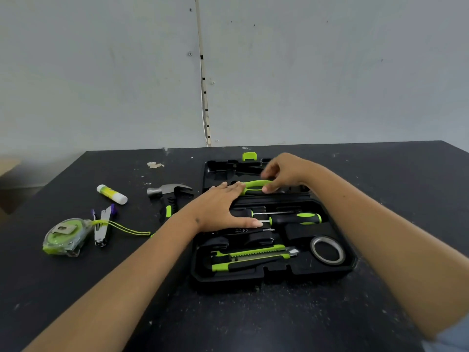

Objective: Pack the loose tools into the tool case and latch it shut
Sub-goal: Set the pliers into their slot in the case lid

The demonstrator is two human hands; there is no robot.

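A dark, scuffed table [101, 288] stands against a pale wall [330, 72] and carries everything. On its right half lies the open black tool case [352, 262], its lid [218, 171] folded back flat toward the wall with a green latch [249, 156] at the far edge. In the near tray of the case sit a green and black utility knife [250, 257], a roll of tape [328, 250] to its right, and screwdrivers [294, 219] in the row behind them.

The left hand [223, 209] lies flat and spread on the far left part of the tray, fingers relaxed, gripping nothing. The right hand [284, 172] reaches over the hinge line and pinches the right end of a green-handled tool [253, 187], which rests across the seam between lid and tray; what kind of tool it is cannot be told.

Outside the case, on the left part of the table, lie a hammer [168, 195] just beside the case, a green tape measure [66, 236] in clear wrap with a yellow cord, a small folded metal tool [102, 224] touching that cord, and a glue stick [112, 194] farther back.
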